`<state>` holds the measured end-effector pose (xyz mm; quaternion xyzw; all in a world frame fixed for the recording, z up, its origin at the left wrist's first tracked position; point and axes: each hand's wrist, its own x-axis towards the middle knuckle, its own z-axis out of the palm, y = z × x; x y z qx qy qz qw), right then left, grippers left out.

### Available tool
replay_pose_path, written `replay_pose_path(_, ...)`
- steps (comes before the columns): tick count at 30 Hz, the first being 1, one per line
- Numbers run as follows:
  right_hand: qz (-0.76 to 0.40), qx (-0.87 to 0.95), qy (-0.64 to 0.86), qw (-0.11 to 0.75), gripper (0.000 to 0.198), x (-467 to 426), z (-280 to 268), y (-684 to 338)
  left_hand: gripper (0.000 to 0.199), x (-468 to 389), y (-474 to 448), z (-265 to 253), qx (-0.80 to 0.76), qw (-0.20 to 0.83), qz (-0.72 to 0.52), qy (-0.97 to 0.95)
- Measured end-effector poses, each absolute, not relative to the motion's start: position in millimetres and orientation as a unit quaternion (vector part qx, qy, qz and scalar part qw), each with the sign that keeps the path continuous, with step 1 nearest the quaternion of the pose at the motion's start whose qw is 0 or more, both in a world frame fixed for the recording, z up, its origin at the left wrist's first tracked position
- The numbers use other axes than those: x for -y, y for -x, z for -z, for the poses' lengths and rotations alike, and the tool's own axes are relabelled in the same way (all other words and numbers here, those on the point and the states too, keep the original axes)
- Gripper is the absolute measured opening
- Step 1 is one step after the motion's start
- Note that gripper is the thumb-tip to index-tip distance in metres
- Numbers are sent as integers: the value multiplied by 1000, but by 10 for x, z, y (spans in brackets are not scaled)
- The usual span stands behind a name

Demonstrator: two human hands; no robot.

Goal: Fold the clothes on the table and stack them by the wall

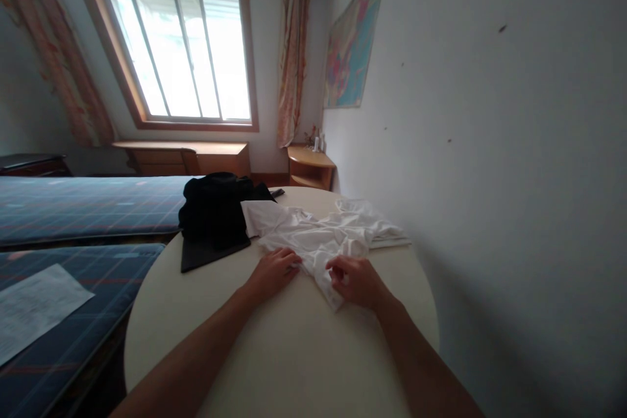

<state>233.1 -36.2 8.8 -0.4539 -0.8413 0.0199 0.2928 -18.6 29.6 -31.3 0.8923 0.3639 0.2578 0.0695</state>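
A white garment, which looks like a T-shirt [304,235], lies crumpled across the far half of a round cream table [289,346]. At its near edge is my left hand [277,271], fingers curled down onto the cloth. My right hand [356,279] pinches the fabric a little to the right, thumb and fingers closed on it. A narrow white end of cloth hangs toward me between the hands and lies on the tabletop. Just what sits under my left fingertips is partly hidden.
A black cloth heap [215,206] rests on a flat dark item [213,253] at the table's far left. Plaid mattresses [112,209] flank the left side, one with a paper sheet [42,307]. A white wall [490,209] rises on the right; a corner shelf [311,158] stands behind.
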Motion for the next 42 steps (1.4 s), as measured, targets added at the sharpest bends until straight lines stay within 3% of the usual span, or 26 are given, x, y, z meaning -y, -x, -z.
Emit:
replay_pose_path(2, -40, 858, 457, 231, 8, 391, -106, -2261, 23, -350, 221, 348, -389, 64, -259, -882)
replay_pose_path(8, -43, 870, 468, 145, 36, 381, -148, -2192, 14, -407, 304, 336, -446, 38, -267, -854)
replay_pose_path(13, -51, 870, 468, 144, 5, 383, -99, -2227, 12, -368, 356, 275, -468, 50, -277, -838)
replay_pose_path(15, -52, 870, 460, 169, 6, 372, -71, -2261, 7, -357, 371, 262, -456, 55, -273, -845)
replay_pose_path(18, -28, 845, 466, 261, 10, 328, -36, -2338, 16, -358, 374, 263, -450, 54, -280, -846)
replay_pose_path(22, 73, 798, 434, 411, 12, 253, -19, -2475, 26, -382, 368, 306, -451, 59, -283, -845)
replay_pose_path(26, 176, 743, 417, 493, 14, 240, -35, -2583, 26, -404, 376, 345, -450, 61, -285, -844)
replay_pose_path(35, 220, 697, 434, 526, 14, 260, -28, -2617, 14, -427, 357, 294, -489, 19, -342, -803)
replay_pose_path(42, 247, 652, 450, 558, 15, 244, -15, -2597, 21, -524, 472, 236, -510, 103, -479, -707)
